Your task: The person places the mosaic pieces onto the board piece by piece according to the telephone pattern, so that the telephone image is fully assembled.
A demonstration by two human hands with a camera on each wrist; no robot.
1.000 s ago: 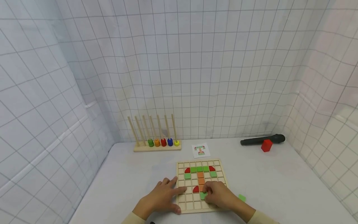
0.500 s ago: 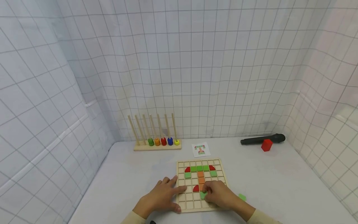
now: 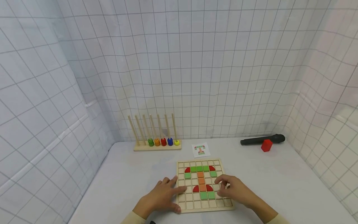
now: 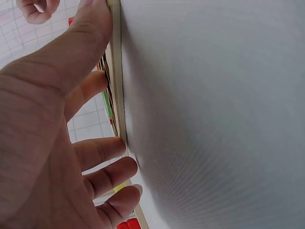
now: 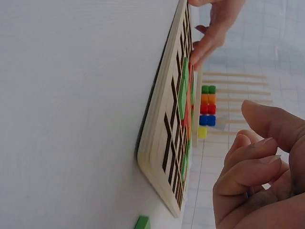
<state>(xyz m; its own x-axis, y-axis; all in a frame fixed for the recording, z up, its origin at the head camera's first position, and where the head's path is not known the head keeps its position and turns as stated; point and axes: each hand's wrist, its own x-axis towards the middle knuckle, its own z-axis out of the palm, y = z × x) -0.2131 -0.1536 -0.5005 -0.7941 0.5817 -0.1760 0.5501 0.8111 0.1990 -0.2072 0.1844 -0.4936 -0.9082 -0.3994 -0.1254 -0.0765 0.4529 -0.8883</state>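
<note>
A wooden grid board (image 3: 189,205) lies on the table, bearing green square tiles (image 3: 199,168), orange squares (image 3: 201,180) and red quarter-round tiles (image 3: 209,188). The lowest pair of green squares (image 3: 207,195) sits side by side below the red pieces. Fingers spread, my left hand (image 3: 162,197) rests at the board's left edge; in the left wrist view its thumb (image 4: 90,28) presses along that edge. My right hand (image 3: 236,191) hovers over the board's right side with loosely bent fingers. Nothing shows between thumb and fingers in the right wrist view.
A small pattern card (image 3: 200,150) lies behind the board. Back left stands a peg rack (image 3: 157,148) with coloured beads. A black microphone (image 3: 260,140) and a red block (image 3: 267,145) are at the back right. A loose green piece (image 5: 142,222) lies beside the board.
My right hand has let go of the tile area and moved right and slightly up. This uncovers a red quarter-round and a green square. My left hand stays put.
</note>
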